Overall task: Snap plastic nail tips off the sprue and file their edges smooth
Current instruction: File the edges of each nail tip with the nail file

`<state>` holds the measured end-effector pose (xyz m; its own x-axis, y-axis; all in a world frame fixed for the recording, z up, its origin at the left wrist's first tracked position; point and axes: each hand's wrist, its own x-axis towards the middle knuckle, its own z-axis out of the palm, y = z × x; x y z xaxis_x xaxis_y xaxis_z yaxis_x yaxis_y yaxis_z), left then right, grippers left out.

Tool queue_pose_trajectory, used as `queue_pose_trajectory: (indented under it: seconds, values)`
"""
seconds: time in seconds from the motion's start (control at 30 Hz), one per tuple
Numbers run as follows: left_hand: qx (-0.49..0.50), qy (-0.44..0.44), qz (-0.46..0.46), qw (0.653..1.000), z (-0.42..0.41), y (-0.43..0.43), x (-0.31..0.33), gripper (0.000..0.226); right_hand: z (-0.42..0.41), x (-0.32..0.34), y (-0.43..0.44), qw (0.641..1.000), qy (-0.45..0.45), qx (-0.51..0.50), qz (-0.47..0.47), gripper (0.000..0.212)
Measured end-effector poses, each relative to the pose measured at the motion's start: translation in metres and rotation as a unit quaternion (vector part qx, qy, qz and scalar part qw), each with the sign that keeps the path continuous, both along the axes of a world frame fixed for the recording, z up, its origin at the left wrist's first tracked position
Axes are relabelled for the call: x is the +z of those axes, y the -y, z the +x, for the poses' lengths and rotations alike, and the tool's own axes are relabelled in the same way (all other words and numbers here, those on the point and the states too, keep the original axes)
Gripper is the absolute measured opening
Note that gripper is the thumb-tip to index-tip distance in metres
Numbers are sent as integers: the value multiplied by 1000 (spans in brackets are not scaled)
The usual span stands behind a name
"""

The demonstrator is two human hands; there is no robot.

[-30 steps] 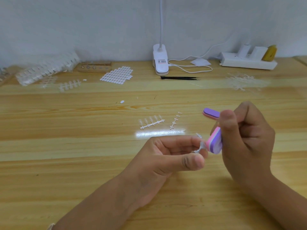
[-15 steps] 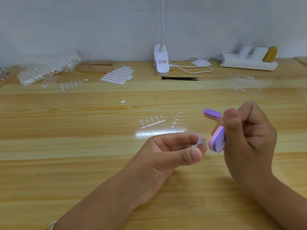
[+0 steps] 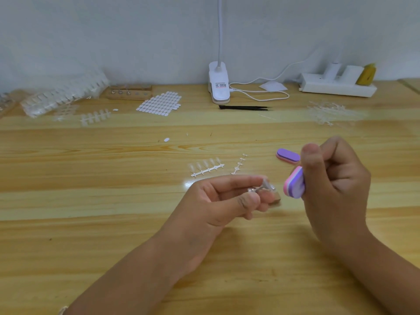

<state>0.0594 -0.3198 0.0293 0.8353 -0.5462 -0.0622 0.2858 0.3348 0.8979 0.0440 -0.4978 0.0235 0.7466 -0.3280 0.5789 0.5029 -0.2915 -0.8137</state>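
Observation:
My left hand (image 3: 229,198) pinches a small clear nail tip (image 3: 264,187) between thumb and fingers, just above the wooden table (image 3: 91,223). My right hand (image 3: 334,185) grips a pink and purple file block (image 3: 294,184) with the thumb on top. A small gap separates the block from the nail tip. A clear sprue with several nail tips (image 3: 206,167) lies on the table beyond my left hand. A bare sprue strip (image 3: 239,163) lies beside it.
A second purple file block (image 3: 288,155) lies near my right thumb. At the back stand a white clip lamp (image 3: 218,87), black tweezers (image 3: 244,107), a power strip (image 3: 336,86), a sheet of adhesive tabs (image 3: 160,104), packs of nail tips (image 3: 63,96) and a pile of bare sprues (image 3: 331,113).
The file block and the nail tip touched one second ago; now they are apart. My left hand has turned the nail tip and drawn it slightly left.

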Motion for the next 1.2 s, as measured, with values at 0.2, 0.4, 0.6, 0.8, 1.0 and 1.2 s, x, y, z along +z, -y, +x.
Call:
queue_pose_trajectory:
  seconds: [0.2, 0.4, 0.6, 0.8, 1.0, 1.2]
  values:
    - [33, 91, 74, 993, -6, 4, -5, 8, -5, 1, -4, 1000, -3, 3, -11, 35]
    - [70, 149, 66, 984, -11, 5, -6, 8, -8, 0, -10, 997, -3, -10, -80, 36]
    - [107, 192, 112, 969, -13, 6, -7, 9, -11, -5, -12, 993, 15, -9, -120, 34]
    - [108, 178, 123, 970, -13, 7, -9, 11, -11, -5, -12, 995, 2, 6, -103, 34]
    - [87, 161, 105, 978, -12, 5, -8, 9, -7, -3, -7, 996, 2, -13, -86, 37]
    - [81, 161, 99, 979, -11, 5, -8, 10, -8, -2, -6, 995, 2, -10, -103, 35]
